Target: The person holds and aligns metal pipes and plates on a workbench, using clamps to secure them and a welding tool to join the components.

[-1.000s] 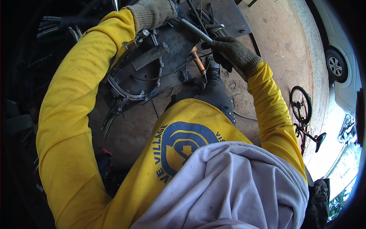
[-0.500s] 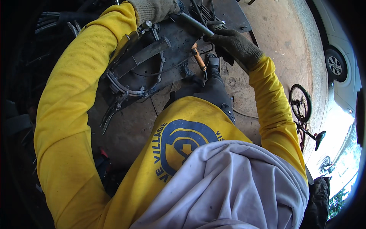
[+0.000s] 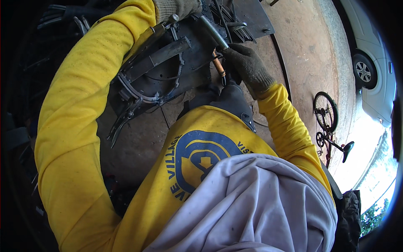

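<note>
My right hand [image 3: 248, 67], in a grey-brown knitted glove, is closed around a grey metal tube [image 3: 213, 32]. The tube slants up and left from my grip, its far end over the dark metal work table [image 3: 197, 77]. At the top edge is my left hand [image 3: 178, 7], gloved the same way; its fingers are cut off or hidden, so what they touch cannot be seen. Below it lies a welded metal frame with a curved rod [image 3: 151, 100] and a flat bar [image 3: 161, 58]. Beside my right hand, a tool with an orange-brown handle [image 3: 218, 66] points downward.
A bundle of thin rods [image 3: 239, 29] lies on the table near its far right corner. A dark cable [image 3: 282, 67] runs over the floor on the right. Farther right stand a bicycle [image 3: 326, 113] and a pale car [image 3: 378, 75]. Dark metal pieces crowd the far left.
My right hand has come left and a little nearer, and the tube in it now slopes more steeply. The left hand has shifted slightly right, with the view moving a little too.
</note>
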`<state>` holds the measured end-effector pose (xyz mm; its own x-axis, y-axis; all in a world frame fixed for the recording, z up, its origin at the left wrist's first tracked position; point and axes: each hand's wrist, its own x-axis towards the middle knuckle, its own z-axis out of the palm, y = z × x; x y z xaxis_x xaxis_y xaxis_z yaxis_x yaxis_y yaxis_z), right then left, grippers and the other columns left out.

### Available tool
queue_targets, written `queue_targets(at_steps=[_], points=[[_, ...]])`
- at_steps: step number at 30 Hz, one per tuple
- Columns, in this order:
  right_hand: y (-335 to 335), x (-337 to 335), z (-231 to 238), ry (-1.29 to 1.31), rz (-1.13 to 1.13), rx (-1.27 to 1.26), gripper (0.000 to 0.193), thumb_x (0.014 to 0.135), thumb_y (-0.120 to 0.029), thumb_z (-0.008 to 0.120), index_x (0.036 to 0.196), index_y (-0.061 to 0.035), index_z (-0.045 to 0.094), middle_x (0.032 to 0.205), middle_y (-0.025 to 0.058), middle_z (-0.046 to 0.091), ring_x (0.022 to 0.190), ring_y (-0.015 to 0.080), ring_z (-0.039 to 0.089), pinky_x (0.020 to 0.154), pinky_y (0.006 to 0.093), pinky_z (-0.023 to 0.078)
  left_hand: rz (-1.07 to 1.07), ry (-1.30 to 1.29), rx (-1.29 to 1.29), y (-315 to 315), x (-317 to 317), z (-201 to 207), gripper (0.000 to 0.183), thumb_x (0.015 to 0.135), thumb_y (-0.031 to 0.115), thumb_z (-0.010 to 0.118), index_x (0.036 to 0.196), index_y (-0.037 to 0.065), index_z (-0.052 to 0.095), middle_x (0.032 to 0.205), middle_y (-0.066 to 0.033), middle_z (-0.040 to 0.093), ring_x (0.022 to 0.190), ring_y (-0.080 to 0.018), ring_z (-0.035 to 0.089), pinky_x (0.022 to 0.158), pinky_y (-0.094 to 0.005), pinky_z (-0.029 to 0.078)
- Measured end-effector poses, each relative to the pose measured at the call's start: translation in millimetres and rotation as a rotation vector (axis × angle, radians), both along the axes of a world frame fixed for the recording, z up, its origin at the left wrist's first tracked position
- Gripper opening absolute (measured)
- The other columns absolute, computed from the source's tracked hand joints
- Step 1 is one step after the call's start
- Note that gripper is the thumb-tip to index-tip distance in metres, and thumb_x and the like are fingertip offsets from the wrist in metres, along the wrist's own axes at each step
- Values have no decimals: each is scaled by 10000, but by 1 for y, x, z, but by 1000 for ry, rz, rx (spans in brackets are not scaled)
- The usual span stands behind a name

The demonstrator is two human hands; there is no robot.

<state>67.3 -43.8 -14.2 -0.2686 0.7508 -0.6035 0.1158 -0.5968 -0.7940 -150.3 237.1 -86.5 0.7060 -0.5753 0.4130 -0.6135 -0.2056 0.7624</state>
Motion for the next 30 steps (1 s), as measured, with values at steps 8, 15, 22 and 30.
queue_targets(at_steps=[8, 15, 22, 30], points=[[-23, -23, -5, 87, -194, -81, 488, 975, -290, 679, 1342, 22, 597, 859, 75, 669, 657, 125, 621, 549, 270, 498, -14, -11, 9, 15, -7, -54, 318, 967, 271, 554, 1066, 16, 715, 930, -172, 723, 790, -322, 658, 737, -466, 489], [-20, -48, 14, 151, -82, -100, 492, 969, -266, 695, 1347, 31, 591, 928, 96, 695, 701, 133, 644, 590, 278, 525, 116, 74, 52, 7, -109, -76, 321, 967, 275, 553, 1068, 16, 715, 931, -171, 724, 791, -322, 660, 737, -467, 490], [-18, -14, 3, 72, -154, -73, 483, 982, -275, 673, 1338, 41, 593, 819, 67, 686, 644, 124, 637, 570, 274, 523, -14, 4, 11, -8, 24, -5, 325, 967, 279, 552, 1069, 17, 715, 933, -170, 724, 792, -322, 662, 737, -467, 492], [-3, 18, 11, 357, -137, -234, 375, 1015, -321, 615, 1201, 2, 662, 754, 26, 620, 537, 112, 566, 464, 244, 446, -16, -8, 17, -1, 26, -18, 329, 967, 283, 551, 1070, 17, 715, 934, -169, 725, 794, -322, 664, 737, -468, 493]])
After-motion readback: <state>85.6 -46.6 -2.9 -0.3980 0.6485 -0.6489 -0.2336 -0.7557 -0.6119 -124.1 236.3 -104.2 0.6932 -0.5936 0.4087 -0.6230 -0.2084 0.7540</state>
